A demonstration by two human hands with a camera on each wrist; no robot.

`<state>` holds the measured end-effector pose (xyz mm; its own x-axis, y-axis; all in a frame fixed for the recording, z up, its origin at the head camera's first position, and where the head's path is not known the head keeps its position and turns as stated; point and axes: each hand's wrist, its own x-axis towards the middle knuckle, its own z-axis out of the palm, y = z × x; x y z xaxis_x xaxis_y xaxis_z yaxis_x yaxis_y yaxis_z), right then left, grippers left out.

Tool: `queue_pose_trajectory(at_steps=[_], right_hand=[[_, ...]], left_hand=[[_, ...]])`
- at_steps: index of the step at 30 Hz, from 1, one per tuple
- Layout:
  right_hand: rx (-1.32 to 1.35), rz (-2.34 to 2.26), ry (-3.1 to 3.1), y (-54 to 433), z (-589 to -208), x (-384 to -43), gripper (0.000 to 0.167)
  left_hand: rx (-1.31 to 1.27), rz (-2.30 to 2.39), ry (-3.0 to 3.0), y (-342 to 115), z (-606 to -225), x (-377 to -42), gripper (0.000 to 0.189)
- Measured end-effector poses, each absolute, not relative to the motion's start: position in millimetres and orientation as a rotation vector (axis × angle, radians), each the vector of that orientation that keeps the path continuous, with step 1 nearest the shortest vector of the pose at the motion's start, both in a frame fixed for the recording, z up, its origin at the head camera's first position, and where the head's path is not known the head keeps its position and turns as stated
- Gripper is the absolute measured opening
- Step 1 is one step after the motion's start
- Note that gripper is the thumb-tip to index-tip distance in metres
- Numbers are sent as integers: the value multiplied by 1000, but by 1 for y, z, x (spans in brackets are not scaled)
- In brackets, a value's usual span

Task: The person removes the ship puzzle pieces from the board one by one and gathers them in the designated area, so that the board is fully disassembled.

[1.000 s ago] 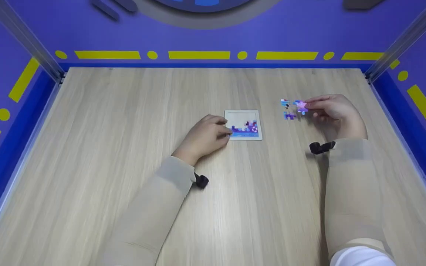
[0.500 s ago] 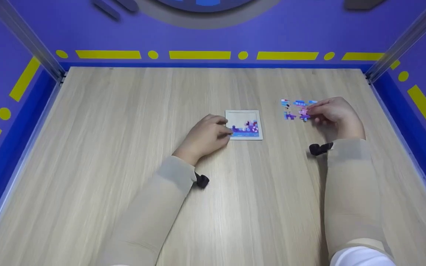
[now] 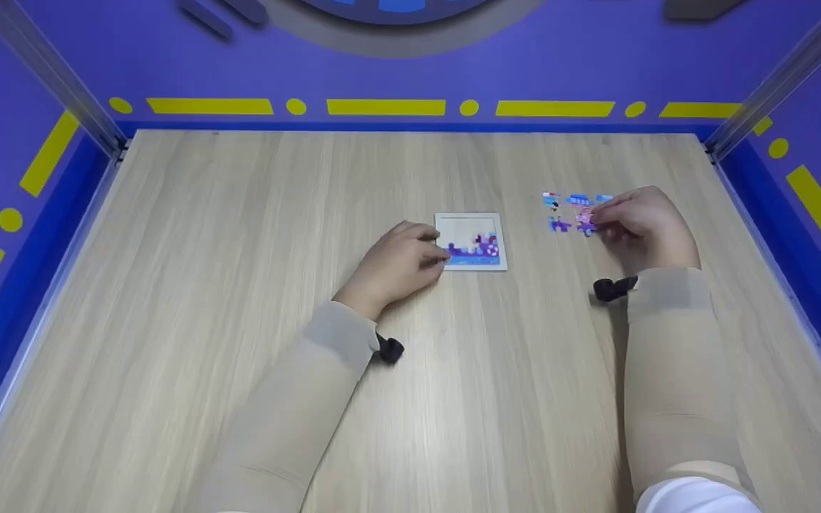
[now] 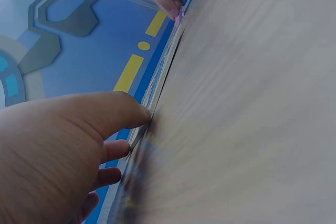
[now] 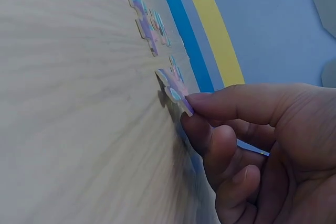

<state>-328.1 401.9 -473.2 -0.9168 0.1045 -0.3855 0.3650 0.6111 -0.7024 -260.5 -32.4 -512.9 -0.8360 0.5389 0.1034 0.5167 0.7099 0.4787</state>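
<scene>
A small square jigsaw tray (image 3: 503,246) with a pale rim lies on the table, printed pieces along its lower part and right side. My left hand (image 3: 400,263) holds the tray at its left edge; in the left wrist view, the thumb (image 4: 123,111) meets the rim with a fingertip just past it. To the right, my right hand (image 3: 649,224) pinches a pink and purple jigsaw piece (image 5: 176,90) between thumb and index finger, tilted just off the table. Other loose pieces lie close by: a purple one (image 3: 559,224), a blue one (image 3: 579,199) and one with a red-and-white patch (image 3: 549,198).
Another blue piece (image 3: 603,197) is partly covered by the right fingers. The wooden table (image 3: 239,214) is bounded by a blue-purple back wall (image 3: 382,78) with yellow marks and by side walls. Each wrist carries a small black camera mount (image 3: 389,349).
The right hand has brought the pink piece slightly down toward me, uncovering the blue pieces behind it, and then stayed nearly still. The left hand keeps its place at the tray.
</scene>
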Motion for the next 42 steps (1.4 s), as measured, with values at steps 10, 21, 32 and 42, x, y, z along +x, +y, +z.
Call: queue_pose_trajectory(at_steps=[10, 21, 32, 42], right_hand=[[382, -1188, 2572, 400, -474, -326, 10], [414, -1273, 2547, 393, -470, -324, 22], [184, -1282, 2568, 345, -458, -328, 29], [14, -1208, 2594, 300, -446, -320, 26]], left_hand=[[898, 789, 2860, -33, -512, -260, 28], [896, 781, 2861, -33, -512, -259, 28], [881, 789, 2866, -34, -514, -260, 27], [890, 782, 2870, -32, -513, -261, 27]])
